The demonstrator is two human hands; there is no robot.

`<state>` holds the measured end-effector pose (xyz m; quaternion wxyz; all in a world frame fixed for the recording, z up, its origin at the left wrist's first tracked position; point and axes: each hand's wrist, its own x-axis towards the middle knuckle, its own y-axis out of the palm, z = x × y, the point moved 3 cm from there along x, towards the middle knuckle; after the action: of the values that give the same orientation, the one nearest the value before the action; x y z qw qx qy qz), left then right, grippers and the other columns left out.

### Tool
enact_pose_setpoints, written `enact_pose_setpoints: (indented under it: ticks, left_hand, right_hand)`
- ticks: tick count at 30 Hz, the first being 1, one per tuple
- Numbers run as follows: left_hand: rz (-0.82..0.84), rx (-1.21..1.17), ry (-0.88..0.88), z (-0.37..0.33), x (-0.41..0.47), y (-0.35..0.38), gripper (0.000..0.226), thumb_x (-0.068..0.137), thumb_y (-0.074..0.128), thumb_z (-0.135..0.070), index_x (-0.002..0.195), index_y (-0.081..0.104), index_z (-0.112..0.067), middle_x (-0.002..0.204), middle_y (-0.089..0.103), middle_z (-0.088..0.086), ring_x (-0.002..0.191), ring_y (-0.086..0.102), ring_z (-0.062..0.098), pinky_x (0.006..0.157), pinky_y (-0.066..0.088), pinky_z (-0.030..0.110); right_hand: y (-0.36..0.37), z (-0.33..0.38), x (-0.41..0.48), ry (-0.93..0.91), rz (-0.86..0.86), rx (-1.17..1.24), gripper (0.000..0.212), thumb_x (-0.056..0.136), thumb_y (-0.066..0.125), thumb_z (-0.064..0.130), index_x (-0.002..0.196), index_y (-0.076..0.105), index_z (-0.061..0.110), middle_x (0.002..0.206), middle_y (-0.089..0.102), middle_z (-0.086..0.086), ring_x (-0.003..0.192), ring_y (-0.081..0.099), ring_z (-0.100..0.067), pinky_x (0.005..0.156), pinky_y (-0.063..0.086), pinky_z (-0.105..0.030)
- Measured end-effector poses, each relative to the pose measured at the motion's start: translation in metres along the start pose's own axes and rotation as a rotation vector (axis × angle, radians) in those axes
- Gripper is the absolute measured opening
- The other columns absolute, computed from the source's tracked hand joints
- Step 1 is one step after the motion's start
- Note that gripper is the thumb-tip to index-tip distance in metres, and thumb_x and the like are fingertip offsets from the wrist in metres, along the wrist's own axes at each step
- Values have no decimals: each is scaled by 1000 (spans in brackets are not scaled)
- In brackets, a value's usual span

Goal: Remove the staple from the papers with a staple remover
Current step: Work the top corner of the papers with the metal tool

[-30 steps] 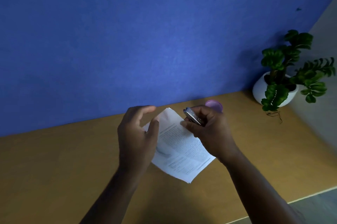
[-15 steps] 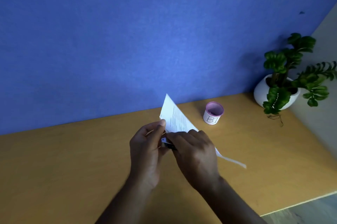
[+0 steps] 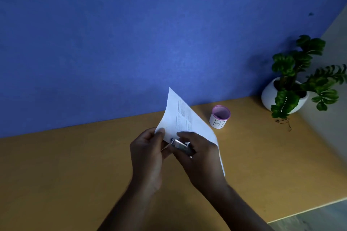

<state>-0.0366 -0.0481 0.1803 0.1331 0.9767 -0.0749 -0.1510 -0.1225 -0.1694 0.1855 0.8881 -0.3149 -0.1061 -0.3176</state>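
Head view, the only one supplied. We find the papers (image 3: 180,116) held up off the counter (image 3: 75,165), tilted steeply, one corner pointing up toward the blue wall (image 3: 131,33). The left hand (image 3: 148,155) has its fingers (image 3: 160,134) pressed together on the near corner of the sheets. The right hand (image 3: 199,157) has its fingers clamped around the staple remover (image 3: 181,146), whose metal nose sits at that same corner, just beside the left thumb. The staple itself is too small for us to make out; we judge it lies at the pinched corner.

Risks noted, as judgement:
- The sheets hang unsupported and curl away on the right; a hard pull could tear the corner rather than free the staple.
- The nose works close to the left fingers; a slip could nick them.
- A freed staple could drop unseen onto the counter.

A small pink-rimmed cup (image 3: 220,117) stands well apart on the right, and a potted plant (image 3: 296,80) beyond it; neither interferes.
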Motion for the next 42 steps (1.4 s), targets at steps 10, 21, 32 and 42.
enact_pose_setpoints:
  ticks: [10,21,32,42]
  left_hand:
    - [53,83,100,-9,-11,3,31,106,64,-5,84,86,-9,91,82,26,93,82,45,73,69,34]
    - [59,204,177,-7,-18,3,23,98,68,-23,84,86,-18,81,82,17,85,80,44,74,71,41]
    - [71,204,141,-9,-21,7,29,105,66,-10,86,88,-15,83,84,16,80,84,32,70,70,37]
    - [69,138,102,-8,-22,9,29,104,67,-8,85,88,-13,84,84,17,76,83,29,67,68,34]
  right_hand:
    - [-7,-7,3,188,5,170,14,88,75,19,91,70,32,83,75,19,63,66,-6,54,43,-7]
    - [-9,1,0,141,-12,203,9,85,74,39,89,74,31,81,76,14,64,67,-9,56,46,-11]
    - [-7,-3,-3,225,21,321,12,93,76,37,88,73,26,68,71,-1,57,65,-23,55,54,-36]
    - [-10,-3,-2,244,0,407,9,99,75,15,93,75,22,71,75,-5,54,70,-23,52,59,-37]
